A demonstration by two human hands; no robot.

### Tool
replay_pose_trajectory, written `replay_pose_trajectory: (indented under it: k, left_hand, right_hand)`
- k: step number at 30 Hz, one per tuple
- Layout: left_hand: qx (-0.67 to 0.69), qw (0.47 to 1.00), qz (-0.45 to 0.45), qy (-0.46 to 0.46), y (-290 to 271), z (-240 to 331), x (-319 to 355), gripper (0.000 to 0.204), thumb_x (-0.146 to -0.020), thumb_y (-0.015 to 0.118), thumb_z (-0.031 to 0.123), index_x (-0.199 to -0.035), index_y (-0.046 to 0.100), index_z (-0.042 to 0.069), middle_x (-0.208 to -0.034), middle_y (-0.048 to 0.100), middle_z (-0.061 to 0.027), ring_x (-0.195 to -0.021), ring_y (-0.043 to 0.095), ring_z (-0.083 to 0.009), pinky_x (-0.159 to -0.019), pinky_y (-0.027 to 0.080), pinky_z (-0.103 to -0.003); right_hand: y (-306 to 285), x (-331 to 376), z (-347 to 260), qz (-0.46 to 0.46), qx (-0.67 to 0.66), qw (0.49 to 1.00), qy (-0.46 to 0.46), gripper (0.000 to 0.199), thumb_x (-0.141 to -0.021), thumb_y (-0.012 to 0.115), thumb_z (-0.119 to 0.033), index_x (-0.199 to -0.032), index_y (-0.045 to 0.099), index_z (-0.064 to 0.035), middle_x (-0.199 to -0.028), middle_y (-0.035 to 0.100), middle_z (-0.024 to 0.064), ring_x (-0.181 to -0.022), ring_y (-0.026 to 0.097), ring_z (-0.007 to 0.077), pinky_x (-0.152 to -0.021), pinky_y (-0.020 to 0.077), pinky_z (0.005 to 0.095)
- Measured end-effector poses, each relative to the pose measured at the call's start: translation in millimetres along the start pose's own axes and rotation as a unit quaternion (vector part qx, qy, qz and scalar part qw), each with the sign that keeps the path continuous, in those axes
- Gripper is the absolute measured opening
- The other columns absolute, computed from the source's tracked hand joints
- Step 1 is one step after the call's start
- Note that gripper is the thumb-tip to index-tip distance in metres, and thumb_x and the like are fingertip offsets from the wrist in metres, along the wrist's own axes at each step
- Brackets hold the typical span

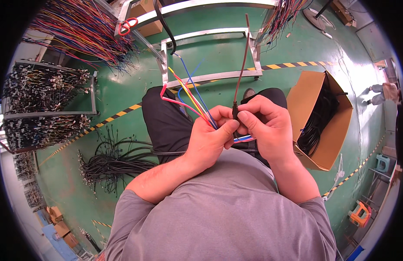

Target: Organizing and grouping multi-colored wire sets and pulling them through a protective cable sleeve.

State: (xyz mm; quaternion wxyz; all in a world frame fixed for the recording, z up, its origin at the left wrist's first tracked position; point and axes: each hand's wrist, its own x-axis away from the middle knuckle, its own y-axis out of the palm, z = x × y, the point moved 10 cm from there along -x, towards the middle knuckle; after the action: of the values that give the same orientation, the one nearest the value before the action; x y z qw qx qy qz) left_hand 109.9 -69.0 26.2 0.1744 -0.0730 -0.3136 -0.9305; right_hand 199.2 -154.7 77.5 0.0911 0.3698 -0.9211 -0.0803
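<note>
Both of my hands meet in front of my lap. Between the fingertips is a small black connector-like piece [235,111], its lower end hidden by my thumbs. A thin, stiff-looking brown wire [242,65] rises from its top. My left hand [212,137] is closed round a bundle of red, yellow, white and blue wires [195,99], with its thumb close against the black piece. Coloured wires also show below, between the two hands. My right hand [265,124] pinches the black piece between thumb and fingers.
A metal frame [205,32] stands ahead, with a black cable [164,27] and red-handled scissors [128,26] on it. At right is a cardboard box [321,161] of black cables. Black cables [118,163] lie on the floor at left, near racks of wires [47,89].
</note>
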Motion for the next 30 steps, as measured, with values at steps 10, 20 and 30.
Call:
replay_pose_trajectory:
  k: [10, 20, 30]
  left_hand:
    - [0.020, 1.000, -0.009, 0.016, -1.6, -6.2, 2.0, 0.016, -0.104, 0.063, 0.011, -0.116, 0.065, 0.000, -0.091, 0.072, -0.0054, -0.067, 0.056, -0.0058, -0.057, 0.044, -0.022]
    - [0.137, 0.987, -0.075, -0.030, 13.7, -11.8, 4.8, 0.024, -0.109, 0.055, 0.024, -0.120, 0.065, 0.005, -0.086, 0.063, 0.0010, -0.066, 0.049, -0.0061, -0.057, 0.038, -0.022]
    - [0.179, 0.982, -0.054, -0.025, 11.5, -7.3, 0.8, 0.024, -0.112, 0.048, 0.026, -0.111, 0.061, 0.006, -0.085, 0.064, -0.0019, -0.056, 0.038, -0.0045, -0.053, 0.037, -0.022]
  right_hand:
    - [4.1, 6.8, 15.1, 0.009, -0.069, 0.997, 0.024, 0.004, -0.096, 0.062, 0.006, -0.095, 0.066, 0.0039, -0.091, 0.060, 0.0030, -0.078, 0.064, 0.0085, -0.071, 0.0572, 0.0223]
    - [13.2, 9.9, 16.1, 0.010, -0.133, 0.990, 0.050, 0.005, -0.097, 0.059, 0.007, -0.094, 0.062, 0.0027, -0.084, 0.064, 0.0066, -0.065, 0.064, 0.0115, -0.058, 0.0524, 0.0226]
    - [-1.7, 1.2, 6.1, 0.008, -0.051, 0.999, 0.016, 0.008, -0.099, 0.064, 0.000, -0.104, 0.068, 0.0042, -0.086, 0.068, 0.0053, -0.071, 0.065, 0.0086, -0.058, 0.0519, 0.0214]
